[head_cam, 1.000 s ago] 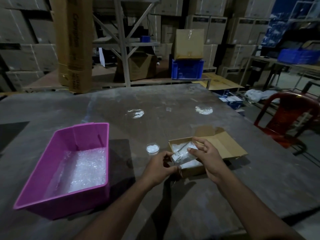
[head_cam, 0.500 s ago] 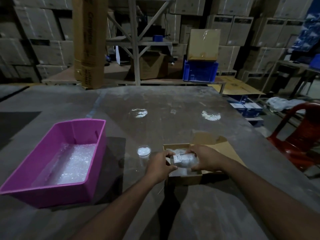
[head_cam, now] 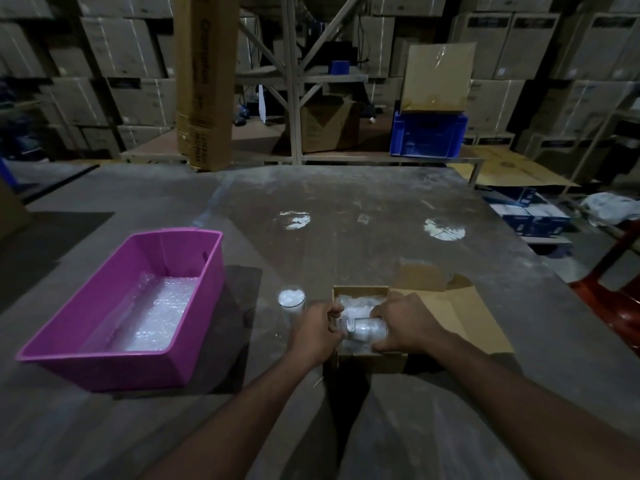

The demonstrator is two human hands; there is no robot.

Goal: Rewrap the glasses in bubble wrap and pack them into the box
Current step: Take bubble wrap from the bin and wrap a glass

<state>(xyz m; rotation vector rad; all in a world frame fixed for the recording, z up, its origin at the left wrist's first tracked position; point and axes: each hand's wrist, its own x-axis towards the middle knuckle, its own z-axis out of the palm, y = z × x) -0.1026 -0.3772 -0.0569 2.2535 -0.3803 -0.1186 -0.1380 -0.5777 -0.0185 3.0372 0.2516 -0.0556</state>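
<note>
Now both my hands are down at the cardboard box [head_cam: 360, 363], lowering a wrapped glass [head_cam: 367, 329] into it. Left hand [head_cam: 317, 332] grips the left end of the bundle, fingers curled round it; right hand [head_cam: 407, 325] is clamped over the right end, thumb at the near side. A second ago the bundle was held up above the box's near-left corner; half a second ago it was dropping; now it lies sideways, level with the rim or just inside, over white bubble wrap [head_cam: 360, 303] already in the far part of the box. Can't tell whether it rests on the bottom yet.

Meaning for the task, as I judge it: the wrapping of this glass is done, and the packing step is nearly finished. Release comes next, once it seats.

An unwrapped glass [head_cam: 291, 299] stands upright on the table [head_cam: 346, 244], just left of the box and apart from it. Likely the next one to wrap.

Pink tub [head_cam: 104, 368] sits well to the left, with a sheet of bubble wrap [head_cam: 152, 317] lying in its bottom. Supply for the next wrap, I'd guess.

Box flap [head_cam: 460, 313] is folded open to the right. Light is dim; fine detail of the bundle is hard to read.
</note>
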